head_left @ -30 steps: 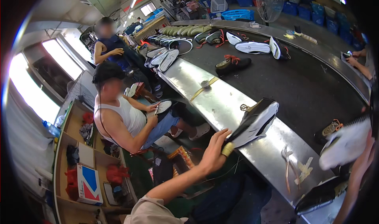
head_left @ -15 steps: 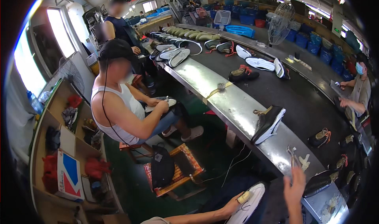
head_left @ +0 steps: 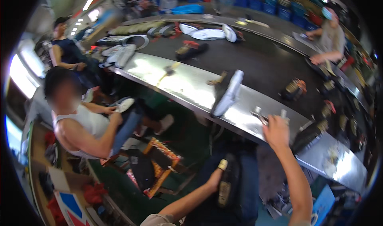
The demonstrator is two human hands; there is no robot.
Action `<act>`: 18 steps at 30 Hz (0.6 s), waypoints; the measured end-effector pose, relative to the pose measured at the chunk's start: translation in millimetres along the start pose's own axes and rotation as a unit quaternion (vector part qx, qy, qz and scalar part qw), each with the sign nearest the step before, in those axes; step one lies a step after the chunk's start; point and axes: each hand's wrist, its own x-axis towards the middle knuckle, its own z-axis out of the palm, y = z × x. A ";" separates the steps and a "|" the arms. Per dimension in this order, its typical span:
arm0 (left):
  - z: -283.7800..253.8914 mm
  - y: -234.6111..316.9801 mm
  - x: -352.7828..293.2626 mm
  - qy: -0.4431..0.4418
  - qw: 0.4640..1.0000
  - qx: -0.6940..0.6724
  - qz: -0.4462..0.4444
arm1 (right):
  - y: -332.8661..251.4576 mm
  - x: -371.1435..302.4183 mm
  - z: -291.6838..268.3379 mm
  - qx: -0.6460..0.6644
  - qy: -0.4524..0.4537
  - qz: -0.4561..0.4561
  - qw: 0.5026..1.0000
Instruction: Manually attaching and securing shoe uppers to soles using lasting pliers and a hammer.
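Note:
On my lap lies a dark shoe [head_left: 227,182], its black upper showing and its pale sole out of sight. My left hand [head_left: 215,179] grips its side, with yellow tape wrapped round the thumb. At the edge of the metal bench top [head_left: 183,80], my right hand [head_left: 276,132] has its fingers curled over the handle end of metal pliers [head_left: 260,117]; the fingers partly hide the handles. Left of that hand, a dark shoe with a white sole [head_left: 229,92] rests tilted on its side on the bench.
Several shoes [head_left: 209,34] lie on the dark belt [head_left: 247,58] beyond the bench. A person in a white vest [head_left: 85,122] sits at left, handling a shoe. A wooden stool [head_left: 163,156] carries a dark bag. Another person works across the belt [head_left: 331,38].
My right hand has moved onto the pliers. The shoe in my left hand has turned from white sole showing to dark upper showing. The view has shifted, moving the bench left and up.

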 end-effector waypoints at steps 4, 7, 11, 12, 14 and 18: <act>31.1 24.0 -35.6 -0.053 0.996 -0.035 0.069 | 0.2 -10.2 -12.1 0.178 -0.060 0.153 0.970; 48.9 37.8 -55.2 -0.115 0.970 -0.079 0.200 | -34.5 -52.7 -53.2 0.404 -0.109 0.307 0.855; 62.5 59.9 -18.0 -0.025 0.914 0.199 0.351 | -47.6 -113.7 -63.3 0.576 -0.162 0.333 0.729; 59.0 53.6 -11.8 -0.033 0.895 0.253 0.365 | -59.0 -125.3 -65.2 0.598 -0.187 0.363 0.690; 46.9 36.8 -0.9 -0.029 0.843 0.353 0.405 | -73.8 -138.3 -59.9 0.616 -0.206 0.399 0.647; 54.0 33.1 -18.8 -0.061 0.849 0.367 0.374 | -90.0 -138.5 -52.6 0.477 -0.159 0.322 0.802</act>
